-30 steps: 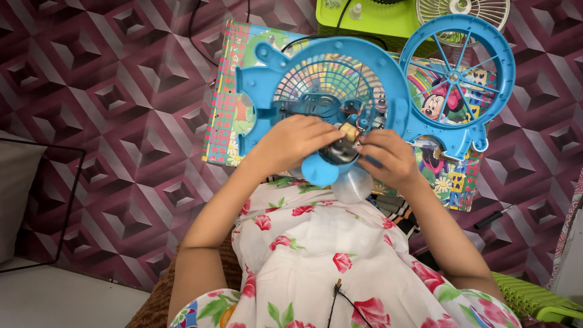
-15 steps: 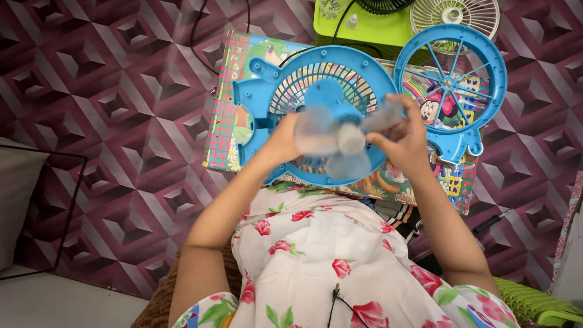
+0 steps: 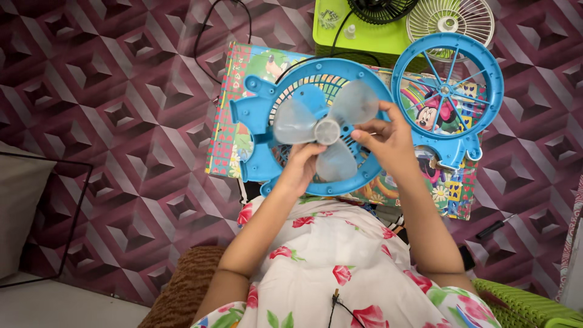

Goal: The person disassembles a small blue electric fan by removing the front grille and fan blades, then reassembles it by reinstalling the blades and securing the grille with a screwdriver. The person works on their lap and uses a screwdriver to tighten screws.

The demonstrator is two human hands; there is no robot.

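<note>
Fan blade (image 3: 327, 130): translucent, three lobes, held face-up over the middle of the blue fan body (image 3: 258, 130), hub roughly above the body's centre and just clear of its grille; no long axis, the lobes spread evenly.

Left hand (image 3: 300, 173): near side of the blade, fingers curled up under the near lobe and against the hub; closed on the blade.

Right hand (image 3: 388, 140): right of the hub, fingertips pinching the blade's right edge; closed on it too. Both hands lie equally close; the blade sits between them, far from the wrists.

Blue front guard (image 3: 448, 97): round, spoked, lying just right of the body, beside the right hand.

Cartoon board (image 3: 228, 133): flat under body and guard.

Green tray (image 3: 358, 36): far side, bearing two small fans.

Screwdriver (image 3: 495, 228): on the floor, near right, well apart.

Nothing stands between blade and body.
</note>
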